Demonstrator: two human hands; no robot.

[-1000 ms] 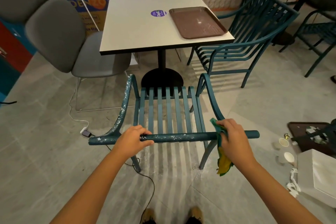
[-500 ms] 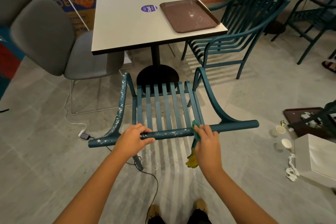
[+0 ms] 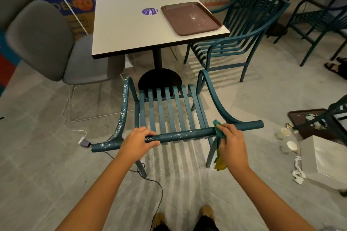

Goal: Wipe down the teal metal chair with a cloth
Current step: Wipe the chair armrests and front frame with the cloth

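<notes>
The teal metal chair [image 3: 170, 110] stands right in front of me, its slatted seat facing the table. White specks cover its top rail [image 3: 180, 134] and left arm; the rail's right part looks clean. My left hand [image 3: 138, 139] grips the top rail left of centre. My right hand [image 3: 231, 143] presses a green and yellow cloth [image 3: 218, 131] against the rail right of centre, the cloth's tail hanging below the hand.
A white table [image 3: 131, 30] with a brown tray [image 3: 189, 18] stands beyond the chair. Grey chairs [image 3: 43, 41] are at left, more teal chairs [image 3: 242, 39] at right. Paper cups [image 3: 286, 132], a white box [image 3: 324, 161] and a floor tray with litter lie right. A cable [image 3: 155, 184] runs underfoot.
My right hand slid the cloth left along the top rail, then back a little to the right. The left hand kept its grip. The camera view shifted slightly.
</notes>
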